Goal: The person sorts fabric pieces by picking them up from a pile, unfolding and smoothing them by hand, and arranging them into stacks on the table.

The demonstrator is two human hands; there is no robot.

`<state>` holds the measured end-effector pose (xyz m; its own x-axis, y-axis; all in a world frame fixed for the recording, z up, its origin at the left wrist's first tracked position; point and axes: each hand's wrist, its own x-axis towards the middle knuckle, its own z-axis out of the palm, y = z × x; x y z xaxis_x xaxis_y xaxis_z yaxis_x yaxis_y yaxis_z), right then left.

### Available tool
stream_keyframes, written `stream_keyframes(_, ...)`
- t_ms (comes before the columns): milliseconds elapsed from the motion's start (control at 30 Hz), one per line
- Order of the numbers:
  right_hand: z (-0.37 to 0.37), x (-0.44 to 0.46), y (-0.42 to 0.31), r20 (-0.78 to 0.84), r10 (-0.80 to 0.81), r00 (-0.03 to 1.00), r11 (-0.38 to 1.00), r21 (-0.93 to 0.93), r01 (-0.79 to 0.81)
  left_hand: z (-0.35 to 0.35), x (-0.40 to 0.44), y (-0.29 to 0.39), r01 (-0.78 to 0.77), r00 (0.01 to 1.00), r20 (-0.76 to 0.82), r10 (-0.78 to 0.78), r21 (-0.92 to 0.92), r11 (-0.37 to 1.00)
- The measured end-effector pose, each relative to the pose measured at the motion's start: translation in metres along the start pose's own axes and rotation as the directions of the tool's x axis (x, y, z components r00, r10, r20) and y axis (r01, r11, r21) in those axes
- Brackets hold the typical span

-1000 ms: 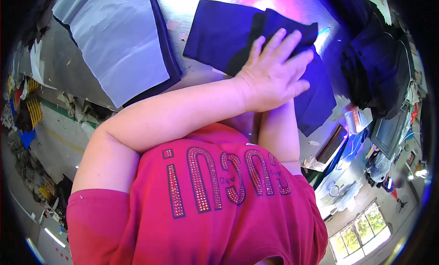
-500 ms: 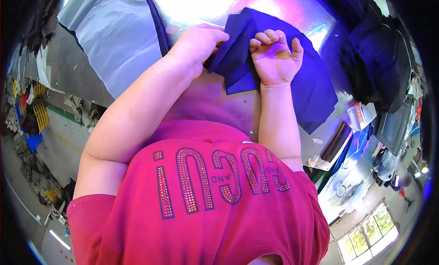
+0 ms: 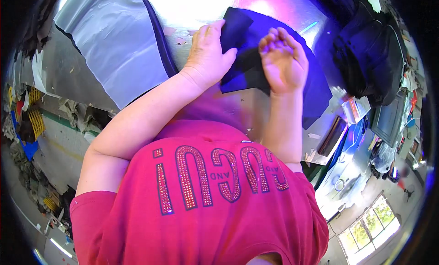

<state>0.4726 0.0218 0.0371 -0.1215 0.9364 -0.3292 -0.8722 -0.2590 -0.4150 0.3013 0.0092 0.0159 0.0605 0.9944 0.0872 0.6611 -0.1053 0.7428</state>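
A dark navy fabric piece (image 3: 315,89) lies on the shiny table in front of me, with a darker folded part at its upper left. My left hand (image 3: 208,54) is at the left edge of this fabric, palm down, its thumb spread away from the fingers. The fingertips reach the fabric's edge; whether they press on it I cannot tell. Over the middle of the fabric is my right hand (image 3: 284,66), palm turned up, fingers loosely curved and a little blurred. Nothing shows in it.
Pale silvery fabric (image 3: 114,45) with a dark edge lies on the left. A heap of black fabric (image 3: 372,54) is at the right. Small scraps dot the table (image 3: 247,109). A dark bar-shaped object (image 3: 332,136) and a small box (image 3: 356,110) lie at the right edge.
My left hand has gone from curled fingers at the fabric's edge to spread fingers. The bunched left part of the fabric now lies flatter. My right hand has moved slightly right, its fingers straighter.
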Motion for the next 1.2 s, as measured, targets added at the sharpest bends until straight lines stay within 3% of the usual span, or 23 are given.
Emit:
stream_keyframes(33, 0.002, -0.011, -0.006, -0.021, -0.052, 0.998, 0.991, -0.128, 0.049, -0.001, -0.001, 0.000, 0.003, 1.000, 0.003, -0.003, -0.004, 1.000)
stream_keyframes(67, -0.001, -0.022, -0.012, -0.025, -0.055, 0.998, 0.990, -0.133, 0.052, -0.003, -0.002, 0.001, 0.010, 1.000, 0.019, -0.010, -0.002, 1.000)
stream_keyframes(100, -0.007, -0.033, -0.018, -0.060, -0.127, 0.990, 0.889, -0.450, 0.087, -0.004, -0.002, 0.002, 0.015, 0.999, 0.033, -0.015, -0.002, 1.000)
stream_keyframes(133, -0.011, -0.042, -0.020, -0.068, -0.204, 0.977, 0.689, -0.719, 0.094, -0.005, -0.001, 0.003, 0.021, 0.999, 0.045, -0.021, -0.001, 1.000)
stream_keyframes(167, -0.014, -0.049, -0.018, -0.069, -0.206, 0.976, 0.684, -0.724, 0.094, -0.005, 0.001, 0.003, 0.021, 0.999, 0.044, -0.021, -0.008, 1.000)
stream_keyframes(233, -0.021, -0.062, -0.012, 0.138, -0.219, 0.966, 0.128, -0.977, 0.168, -0.003, 0.001, 0.004, 0.028, 0.997, 0.066, -0.031, 0.044, 0.999)
stream_keyframes(267, -0.022, -0.066, -0.010, 0.232, -0.176, 0.957, -0.180, -0.963, 0.200, -0.002, 0.000, 0.005, 0.030, 0.996, 0.078, -0.035, 0.071, 0.997)
stream_keyframes(300, -0.021, -0.067, -0.008, 0.227, -0.178, 0.958, -0.182, -0.964, 0.194, -0.002, 0.000, 0.006, 0.030, 0.996, 0.083, -0.035, 0.067, 0.997)
stream_keyframes(400, -0.014, -0.070, 0.000, 0.302, 0.000, 0.953, -0.571, -0.783, 0.248, -0.004, 0.004, 0.013, -0.030, 0.995, 0.098, 0.009, 0.218, 0.975)
stream_keyframes(567, -0.002, -0.067, -0.004, 0.201, 0.077, 0.977, -0.585, -0.784, 0.208, -0.008, 0.027, 0.005, 0.009, 0.984, 0.171, -0.046, 0.213, 0.977)
stream_keyframes(667, 0.009, -0.069, -0.003, 0.172, 0.119, 0.978, -0.574, -0.791, 0.209, -0.007, 0.037, -0.004, 0.160, 0.987, 0.008, -0.160, -0.050, 0.986)
stream_keyframes(700, 0.010, -0.068, -0.004, 0.174, 0.121, 0.977, -0.578, -0.788, 0.212, -0.014, 0.037, 0.007, 0.160, 0.987, 0.004, -0.160, -0.054, 0.986)
stream_keyframes(800, 0.008, -0.063, -0.006, 0.031, 0.251, 0.968, -0.575, -0.799, 0.174, -0.055, 0.037, 0.069, 0.164, 0.982, 0.040, -0.186, 0.314, 0.935)
stream_keyframes(833, 0.011, -0.062, -0.007, 0.031, 0.250, 0.968, -0.578, -0.797, 0.175, -0.050, 0.035, 0.058, 0.164, 0.982, 0.038, -0.184, 0.310, 0.936)
stream_keyframes(867, 0.015, -0.061, -0.007, 0.022, 0.260, 0.965, -0.618, -0.764, 0.184, -0.037, 0.030, 0.033, -0.003, 0.997, -0.069, 0.017, 0.197, 0.980)
stream_keyframes(933, 0.024, -0.059, -0.008, 0.001, 0.284, 0.959, -0.690, -0.694, 0.205, -0.019, 0.029, -0.008, -0.370, 0.871, -0.334, 0.360, 0.036, 0.928)
stream_keyframes(967, 0.031, -0.055, -0.009, 0.002, 0.284, 0.959, -0.689, -0.695, 0.206, -0.022, 0.036, -0.011, -0.370, 0.871, -0.334, 0.360, 0.037, 0.928)
stream_keyframes(1000, 0.039, -0.049, -0.010, 0.283, 0.195, 0.939, -0.630, -0.697, 0.341, -0.027, 0.043, -0.012, -0.166, 0.977, -0.145, 0.156, -0.063, 0.984)
stream_keyframes(1033, 0.043, -0.045, -0.010, 0.536, 0.079, 0.840, -0.583, -0.659, 0.475, -0.032, 0.050, -0.013, 0.061, 0.996, 0.065, -0.054, -0.116, 0.991)
stream_keyframes(1067, 0.044, -0.041, -0.006, 0.539, 0.079, 0.839, -0.579, -0.660, 0.478, -0.036, 0.054, -0.015, 0.291, 0.929, 0.274, -0.250, -0.118, 0.949)
stream_keyframes(1167, 0.050, -0.028, 0.008, 0.539, -0.404, 0.739, -0.044, -0.818, 0.573, -0.023, 0.053, -0.036, 0.213, 0.963, 0.218, -0.157, -0.267, 0.940)
stream_keyframes(1200, 0.046, -0.024, 0.014, 0.547, -0.402, 0.734, -0.045, -0.813, 0.581, -0.023, 0.053, -0.038, 0.170, 0.977, 0.184, -0.111, -0.342, 0.924)
